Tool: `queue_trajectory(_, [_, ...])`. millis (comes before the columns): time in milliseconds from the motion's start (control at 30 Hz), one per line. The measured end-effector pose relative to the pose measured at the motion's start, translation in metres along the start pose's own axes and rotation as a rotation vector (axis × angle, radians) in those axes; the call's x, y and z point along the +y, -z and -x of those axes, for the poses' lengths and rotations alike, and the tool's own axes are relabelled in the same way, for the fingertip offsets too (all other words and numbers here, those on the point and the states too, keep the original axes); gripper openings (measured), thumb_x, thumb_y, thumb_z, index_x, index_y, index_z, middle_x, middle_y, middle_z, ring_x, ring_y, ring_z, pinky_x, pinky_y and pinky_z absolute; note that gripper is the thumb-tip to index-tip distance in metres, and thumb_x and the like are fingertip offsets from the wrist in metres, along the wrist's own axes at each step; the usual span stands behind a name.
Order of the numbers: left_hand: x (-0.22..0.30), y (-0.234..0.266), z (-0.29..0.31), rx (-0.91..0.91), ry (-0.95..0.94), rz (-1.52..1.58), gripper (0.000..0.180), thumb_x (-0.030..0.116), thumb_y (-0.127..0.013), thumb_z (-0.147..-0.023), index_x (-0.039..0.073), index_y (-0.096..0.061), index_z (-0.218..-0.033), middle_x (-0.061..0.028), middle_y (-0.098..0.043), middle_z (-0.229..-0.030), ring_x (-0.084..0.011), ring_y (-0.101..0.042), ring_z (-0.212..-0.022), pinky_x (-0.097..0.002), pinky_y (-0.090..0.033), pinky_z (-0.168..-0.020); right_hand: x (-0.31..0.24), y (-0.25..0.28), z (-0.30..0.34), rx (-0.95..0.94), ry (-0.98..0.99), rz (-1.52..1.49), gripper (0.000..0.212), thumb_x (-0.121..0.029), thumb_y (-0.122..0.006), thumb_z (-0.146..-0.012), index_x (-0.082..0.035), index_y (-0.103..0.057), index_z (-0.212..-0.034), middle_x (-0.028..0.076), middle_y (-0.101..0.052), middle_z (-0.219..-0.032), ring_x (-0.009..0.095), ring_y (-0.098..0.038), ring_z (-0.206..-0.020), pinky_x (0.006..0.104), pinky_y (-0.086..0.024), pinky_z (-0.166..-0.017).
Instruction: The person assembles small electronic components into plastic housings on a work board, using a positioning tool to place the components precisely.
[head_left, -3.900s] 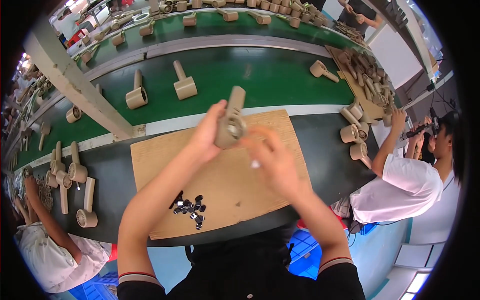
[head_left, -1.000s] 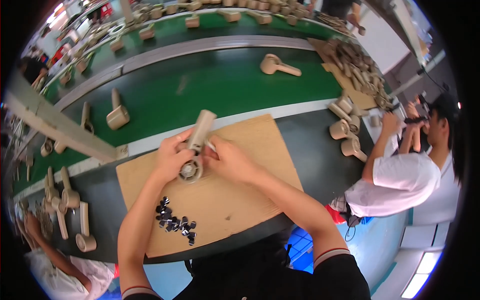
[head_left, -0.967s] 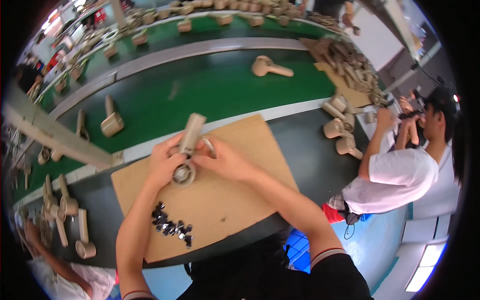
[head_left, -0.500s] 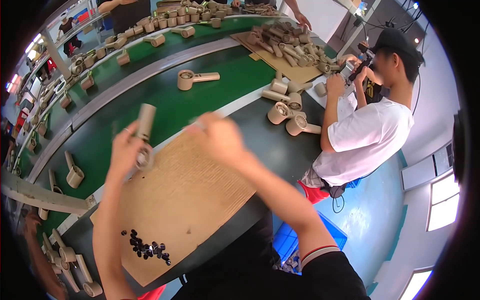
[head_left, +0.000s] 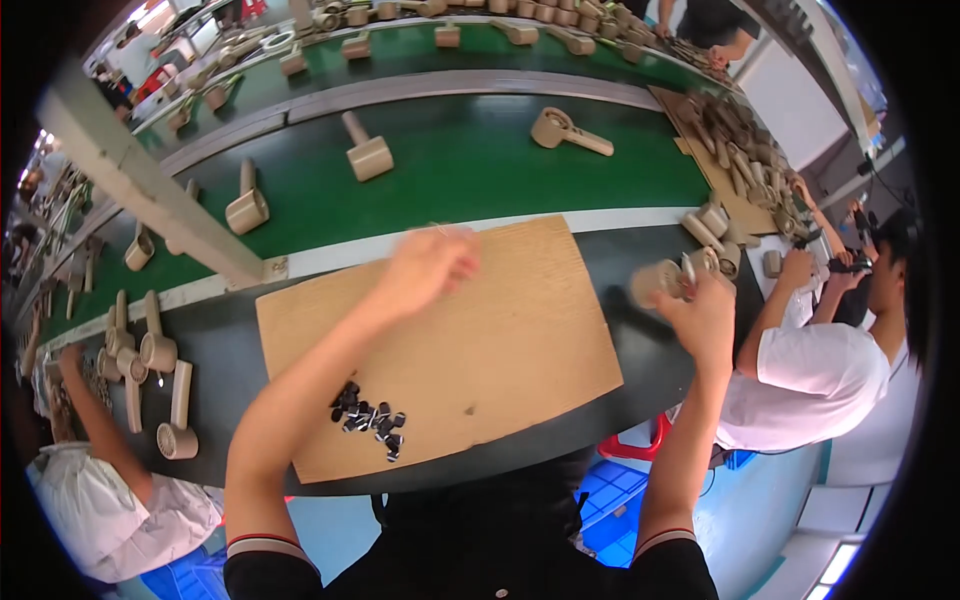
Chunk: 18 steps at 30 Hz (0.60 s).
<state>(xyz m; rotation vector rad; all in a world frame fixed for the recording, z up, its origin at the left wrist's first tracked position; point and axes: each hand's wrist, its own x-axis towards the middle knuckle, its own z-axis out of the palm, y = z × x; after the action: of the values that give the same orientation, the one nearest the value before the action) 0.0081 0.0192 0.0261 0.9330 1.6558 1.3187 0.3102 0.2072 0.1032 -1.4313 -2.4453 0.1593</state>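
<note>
My right hand (head_left: 700, 315) is closed around a beige handheld fan (head_left: 655, 284) at the right of the dark worktop, beside a small group of similar fans (head_left: 712, 228). That fan is slightly blurred. Over the far part of a brown cardboard sheet (head_left: 520, 350) hovers my left hand (head_left: 432, 268), smeared by motion, so its fingers cannot be read and no held thing shows. Small black pieces (head_left: 372, 418) lie in a loose cluster on the cardboard's near left. On the green belt beyond rest a fan with its handle pointing away (head_left: 368, 155) and another fan (head_left: 568, 132).
A pale post (head_left: 150, 190) rises at the belt's edge on the left. More fans (head_left: 178, 440) lie left of the cardboard, near a person in white (head_left: 105, 505). Another white-shirted person (head_left: 815, 385) works at right, by a large fan pile (head_left: 735, 150). Blue crates (head_left: 615, 505) stand below.
The view has swung round. My left hand has let go of its fan, which appears to lie on the belt now. My right hand has moved right and taken hold of a fan.
</note>
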Motion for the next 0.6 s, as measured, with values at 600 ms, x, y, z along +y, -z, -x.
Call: queue_trajectory(600, [-0.011, 0.086, 0.032, 0.245, 0.132, 0.945, 0.049, 0.050, -0.050, -0.095, 0.002, -0.058, -0.092, -0.0172, -0.067, -0.083, -0.0340, -0.068, -0.078, -0.0425, -0.056, -0.072, -0.175, -0.102, 0.155, -0.698, 0.882, -0.673, 0.014, -0.003, -0.067, -0.082, -0.005, -0.067, -0.096, 0.009, -0.060, -0.095, 0.027, -0.063, -0.082, 0.0355, -0.052, -0.069])
